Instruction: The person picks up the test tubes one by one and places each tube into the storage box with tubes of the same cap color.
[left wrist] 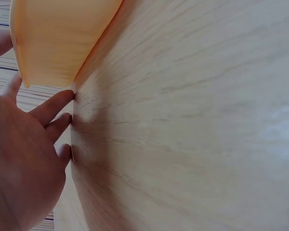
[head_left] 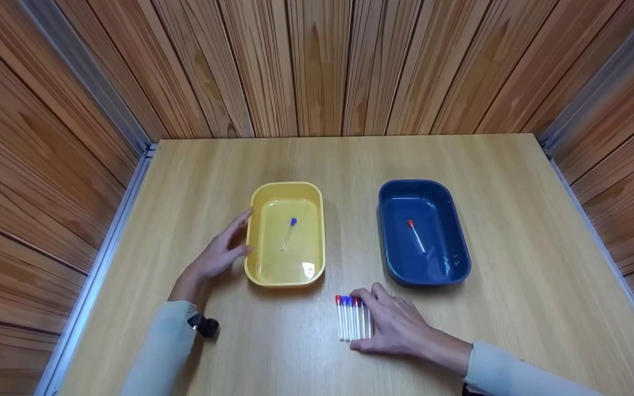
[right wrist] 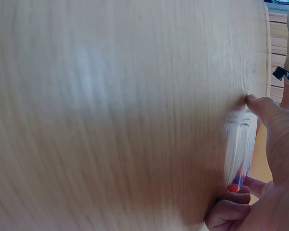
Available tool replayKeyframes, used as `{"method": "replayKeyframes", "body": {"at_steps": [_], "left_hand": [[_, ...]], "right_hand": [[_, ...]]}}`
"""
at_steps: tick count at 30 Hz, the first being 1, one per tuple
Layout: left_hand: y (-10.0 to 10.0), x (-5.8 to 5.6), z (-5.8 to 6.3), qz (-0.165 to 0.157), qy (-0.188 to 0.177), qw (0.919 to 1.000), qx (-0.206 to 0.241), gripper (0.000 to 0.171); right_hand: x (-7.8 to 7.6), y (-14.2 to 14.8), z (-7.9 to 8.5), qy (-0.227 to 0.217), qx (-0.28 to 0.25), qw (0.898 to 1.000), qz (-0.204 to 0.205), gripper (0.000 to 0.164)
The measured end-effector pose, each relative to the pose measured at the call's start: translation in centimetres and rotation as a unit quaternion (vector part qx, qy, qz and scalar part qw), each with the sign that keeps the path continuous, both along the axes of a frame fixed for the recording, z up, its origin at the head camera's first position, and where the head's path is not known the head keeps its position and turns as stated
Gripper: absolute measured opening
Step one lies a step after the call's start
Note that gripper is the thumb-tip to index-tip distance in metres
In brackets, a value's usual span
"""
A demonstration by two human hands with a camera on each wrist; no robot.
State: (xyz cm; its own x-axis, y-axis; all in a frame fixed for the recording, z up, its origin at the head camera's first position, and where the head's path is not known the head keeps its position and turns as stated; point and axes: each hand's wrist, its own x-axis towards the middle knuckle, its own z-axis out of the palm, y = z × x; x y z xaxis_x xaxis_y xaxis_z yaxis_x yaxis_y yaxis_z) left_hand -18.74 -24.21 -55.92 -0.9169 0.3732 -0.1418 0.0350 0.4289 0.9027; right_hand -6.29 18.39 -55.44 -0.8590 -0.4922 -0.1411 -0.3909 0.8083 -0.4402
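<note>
My left hand (head_left: 221,250) is at the left side of a yellow tray (head_left: 285,285), fingertips and thumb right at its wall. In the left wrist view, its lower fingers (left wrist: 53,108) spread beside the tray near the tabletop. My right hand (head_left: 397,324) spans the right end of a row of several clear test tubes (head_left: 348,322) with red and blue caps. Its fingers lie by the caps and its thumb (right wrist: 262,106) just past the bottom ends; the palm side partly hides the rightmost tubes.
One blue-capped tube (head_left: 289,234) lies in the yellow tray. To the right, a dark blue tray (head_left: 427,279) holds one red-capped tube (head_left: 416,235). Wood-patterned panels (head_left: 317,66) enclose the wooden table (head_left: 350,159) at the back and sides.
</note>
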Motion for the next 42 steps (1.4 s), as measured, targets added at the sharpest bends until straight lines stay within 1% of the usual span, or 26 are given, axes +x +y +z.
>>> {"method": "replayKeyframes", "body": {"at_steps": [2, 7, 11, 17, 20, 26, 32, 38, 42], "left_hand": [[0.0, 0.1, 0.0, 0.0, 0.001, 1.0, 0.0, 0.084], [-0.1, 0.1, -0.2, -0.002, 0.022, 0.9997, 0.005, 0.084], [-0.1, 0.1, -0.2, -0.002, 0.034, 0.9994, 0.005, 0.083], [-0.2, 0.2, -0.4, 0.002, 0.026, 0.9997, 0.003, 0.082], [-0.2, 0.1, -0.5, 0.002, 0.022, 0.9998, 0.005, 0.082], [-0.2, 0.0, -0.5, 0.001, 0.026, 0.9997, 0.002, 0.082], [-0.2, 0.0, -0.3, 0.001, 0.023, 0.9997, -0.007, 0.082], [-0.2, 0.1, -0.2, 0.001, 0.029, 0.9996, 0.001, 0.083], [-0.2, 0.0, -0.3, 0.001, 0.021, 0.9998, 0.003, 0.082]], "right_hand": [[0.1, 0.0, 0.0, 0.006, -0.001, 1.0, 0.0, 0.096], [0.2, 0.0, -0.2, 0.029, -0.004, 1.0, 0.006, 0.095], [0.2, 0.0, -0.3, 0.029, -0.012, 0.999, 0.006, 0.095], [0.1, 0.0, -0.3, 0.016, -0.021, 1.0, 0.003, 0.095], [0.1, 0.0, -0.2, 0.022, -0.025, 0.999, 0.005, 0.095], [-0.3, -0.1, 0.1, 0.031, -0.032, 0.999, 0.009, 0.094], [-0.4, 0.0, 0.7, 0.017, -0.03, 0.999, 0.002, 0.094], [-0.8, 0.0, 1.8, 0.018, -0.022, 1.0, 0.0, 0.094], [-1.1, 0.0, 2.6, -0.001, -0.013, 1.0, -0.007, 0.095]]}}
